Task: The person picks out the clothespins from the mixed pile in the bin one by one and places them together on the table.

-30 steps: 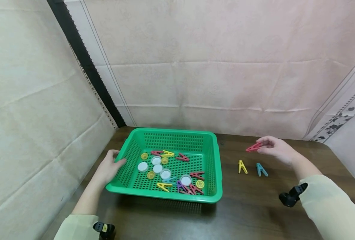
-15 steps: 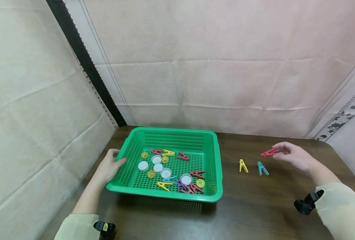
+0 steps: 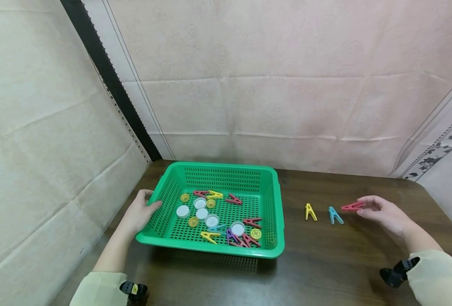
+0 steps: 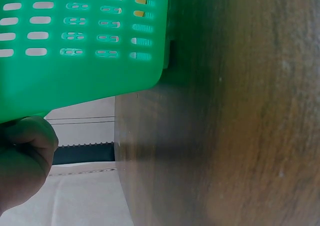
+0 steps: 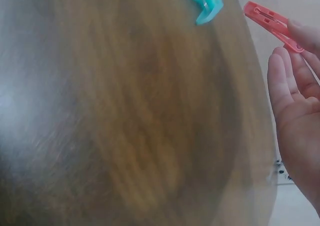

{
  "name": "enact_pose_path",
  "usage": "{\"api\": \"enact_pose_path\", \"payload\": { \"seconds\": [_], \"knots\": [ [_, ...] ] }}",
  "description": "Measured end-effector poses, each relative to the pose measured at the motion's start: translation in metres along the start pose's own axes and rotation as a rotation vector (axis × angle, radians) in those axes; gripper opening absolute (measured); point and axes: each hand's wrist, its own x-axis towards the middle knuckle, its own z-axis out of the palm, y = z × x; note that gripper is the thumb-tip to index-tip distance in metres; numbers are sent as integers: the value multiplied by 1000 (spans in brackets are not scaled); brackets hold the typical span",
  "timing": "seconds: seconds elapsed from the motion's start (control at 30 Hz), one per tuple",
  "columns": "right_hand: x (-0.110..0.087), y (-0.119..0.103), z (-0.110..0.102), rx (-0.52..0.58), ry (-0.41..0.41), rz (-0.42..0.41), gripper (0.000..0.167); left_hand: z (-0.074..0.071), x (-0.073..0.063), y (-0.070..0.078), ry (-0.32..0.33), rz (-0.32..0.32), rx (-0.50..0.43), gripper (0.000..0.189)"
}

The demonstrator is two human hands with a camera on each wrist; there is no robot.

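My left hand point(image 3: 137, 212) grips the left rim of a green plastic basket point(image 3: 210, 250), thumb over the edge; the left wrist view has the fingers curled under that rim. Inside the basket lie several red clothespins point(image 3: 252, 222), yellow ones point(image 3: 209, 236), a purple clothespin point(image 3: 230, 236), white bottle caps point(image 3: 182, 211) and yellow caps point(image 3: 193, 222). Over at the right, my right hand point(image 3: 382, 214) pinches a red clothespin point(image 3: 352, 207) between thumb and fingers, as the right wrist view also shows. Just left of it a blue clothespin point(image 3: 334, 215) lies on the table, with a yellow clothespin point(image 3: 310, 211) beyond.
The dark brown wooden table point(image 3: 317, 263) carries everything. Pale cloth hangs behind it point(image 3: 279, 106) and along the left side, with a black strip point(image 3: 111, 80) in the corner. A printed border point(image 3: 432, 157) runs down the cloth at the right.
My right hand has moved right and then lower with the red clothespin, from above the yellow and blue clothespins to beside the blue one. My left hand stays on the basket rim.
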Motion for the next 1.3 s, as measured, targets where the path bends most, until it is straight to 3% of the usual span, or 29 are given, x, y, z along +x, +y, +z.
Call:
{"api": "enact_pose_path", "payload": {
  "seconds": [0.2, 0.73, 1.1, 1.3],
  "knots": [
    [-10, 13, 3, 77, 23, 34, 59, 0, 0, 0, -3, -6, 1, 59],
    [-16, 37, 14, 89, 59, 64, 58, 0, 1, -1, -5, -4, -5, 60],
    [-16, 39, 17, -17, 65, 89, 57, -1, 1, 0, -8, -15, -1, 60],
    [-15, 36, 21, -153, 83, 73, 53, 0, 1, 1, -9, -18, -3, 59]
  ]
}}
